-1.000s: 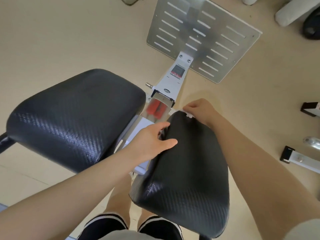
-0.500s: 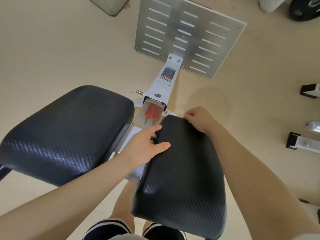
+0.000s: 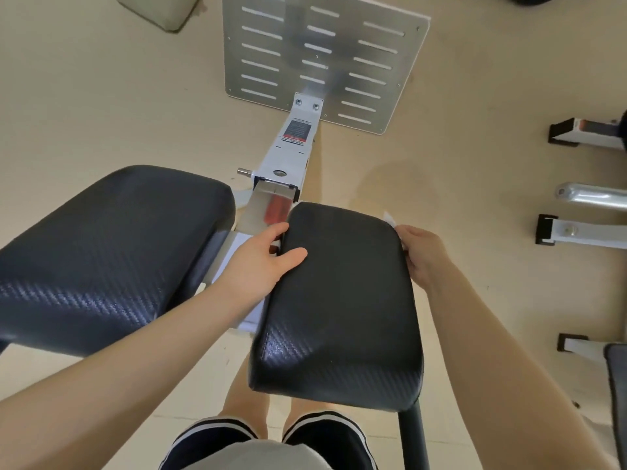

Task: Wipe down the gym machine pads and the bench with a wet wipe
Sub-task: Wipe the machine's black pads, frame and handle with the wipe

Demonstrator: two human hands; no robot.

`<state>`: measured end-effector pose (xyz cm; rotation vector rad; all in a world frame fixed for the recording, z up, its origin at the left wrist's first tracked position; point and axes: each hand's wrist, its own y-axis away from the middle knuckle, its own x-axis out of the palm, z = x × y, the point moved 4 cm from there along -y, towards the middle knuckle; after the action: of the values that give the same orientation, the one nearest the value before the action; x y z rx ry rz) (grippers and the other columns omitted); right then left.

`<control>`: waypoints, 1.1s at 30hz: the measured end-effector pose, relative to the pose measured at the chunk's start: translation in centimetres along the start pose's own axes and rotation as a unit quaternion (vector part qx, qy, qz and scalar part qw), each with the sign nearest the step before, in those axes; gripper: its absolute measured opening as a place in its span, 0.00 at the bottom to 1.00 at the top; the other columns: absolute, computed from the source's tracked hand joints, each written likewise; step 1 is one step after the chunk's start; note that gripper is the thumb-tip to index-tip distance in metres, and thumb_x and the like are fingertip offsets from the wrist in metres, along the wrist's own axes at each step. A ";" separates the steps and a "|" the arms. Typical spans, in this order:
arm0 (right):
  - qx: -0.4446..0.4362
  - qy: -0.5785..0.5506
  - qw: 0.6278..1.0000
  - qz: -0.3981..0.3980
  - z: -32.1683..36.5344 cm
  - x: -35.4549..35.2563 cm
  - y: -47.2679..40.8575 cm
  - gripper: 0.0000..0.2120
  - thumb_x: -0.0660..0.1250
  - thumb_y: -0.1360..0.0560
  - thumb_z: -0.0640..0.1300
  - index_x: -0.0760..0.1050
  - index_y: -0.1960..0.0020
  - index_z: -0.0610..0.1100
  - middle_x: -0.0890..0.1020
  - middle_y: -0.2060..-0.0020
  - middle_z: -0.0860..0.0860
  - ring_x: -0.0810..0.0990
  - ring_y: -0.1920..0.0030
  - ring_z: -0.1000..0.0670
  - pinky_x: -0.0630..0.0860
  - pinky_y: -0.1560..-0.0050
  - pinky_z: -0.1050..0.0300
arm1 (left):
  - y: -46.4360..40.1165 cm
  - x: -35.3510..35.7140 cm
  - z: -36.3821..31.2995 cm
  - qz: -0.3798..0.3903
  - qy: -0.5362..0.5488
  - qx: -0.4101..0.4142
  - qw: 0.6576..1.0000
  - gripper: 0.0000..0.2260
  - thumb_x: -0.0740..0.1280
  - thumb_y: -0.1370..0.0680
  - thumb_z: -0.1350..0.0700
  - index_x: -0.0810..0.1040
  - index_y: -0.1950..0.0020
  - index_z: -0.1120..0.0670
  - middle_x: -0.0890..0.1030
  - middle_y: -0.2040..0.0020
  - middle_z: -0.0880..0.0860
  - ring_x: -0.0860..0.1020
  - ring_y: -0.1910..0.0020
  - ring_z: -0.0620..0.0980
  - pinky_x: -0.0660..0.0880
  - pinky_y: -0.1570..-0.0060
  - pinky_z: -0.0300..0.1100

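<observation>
Two black textured machine pads sit side by side below me. The right pad has my left hand on its left edge, thumb on top and fingers curled down into the gap. My right hand is at this pad's right edge, pressing a white wet wipe against its side; only a corner of the wipe shows above the fingers. The left pad is larger and untouched.
A white machine beam runs forward to a slotted metal footplate on the beige floor. White frame feet with black caps and a chrome bar lie at the right. My legs stand under the pads.
My right hand has slid with the wipe from the far top corner of the right pad round to its right edge. My left hand has kept its hold on the left edge.
</observation>
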<state>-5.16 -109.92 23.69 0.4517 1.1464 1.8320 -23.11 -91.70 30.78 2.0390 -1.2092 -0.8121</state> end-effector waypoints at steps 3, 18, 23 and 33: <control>-0.022 -0.049 0.999 -0.007 -1.7 -1.7 3.7 0.10 0.61 0.23 0.34 0.77 0.62 0.37 0.74 0.68 0.47 0.71 0.65 0.51 0.69 0.63 0.61 | 0.6 0.1 -0.5 -0.001 0.017 0.005 1.000 0.21 0.66 0.24 0.54 0.69 0.31 0.52 0.77 0.39 0.49 0.77 0.45 0.46 0.76 0.52 0.34; -0.040 -0.087 0.992 -0.084 -2.9 -0.4 8.4 0.10 0.69 0.27 0.53 0.80 0.60 0.46 0.75 0.70 0.50 0.70 0.71 0.53 0.70 0.73 0.63 | 0.6 -0.2 -0.5 -0.002 0.003 0.029 1.000 0.16 0.66 0.23 0.54 0.74 0.36 0.54 0.78 0.40 0.50 0.77 0.43 0.47 0.72 0.47 0.36; -0.090 -0.059 0.991 -0.077 -5.1 -2.1 15.5 0.06 0.66 0.25 0.40 0.80 0.59 0.43 0.78 0.67 0.49 0.73 0.67 0.55 0.72 0.65 0.62 | 1.4 -0.1 -1.0 -0.011 0.000 0.025 1.000 0.16 0.65 0.23 0.54 0.73 0.35 0.55 0.78 0.40 0.50 0.76 0.41 0.47 0.71 0.41 0.41; -0.083 -0.072 0.985 -0.130 -4.3 -0.5 13.1 0.11 0.69 0.28 0.54 0.81 0.60 0.47 0.77 0.66 0.49 0.72 0.64 0.50 0.70 0.63 0.56 | 5.8 -0.7 0.3 -0.027 -0.082 0.021 0.996 0.09 0.56 0.19 0.52 0.75 0.52 0.50 0.75 0.53 0.49 0.72 0.48 0.49 0.68 0.49 0.41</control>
<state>-14.36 -114.73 32.81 0.3159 0.9000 1.6240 -26.64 -93.35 35.13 2.0789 -1.2740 -1.0052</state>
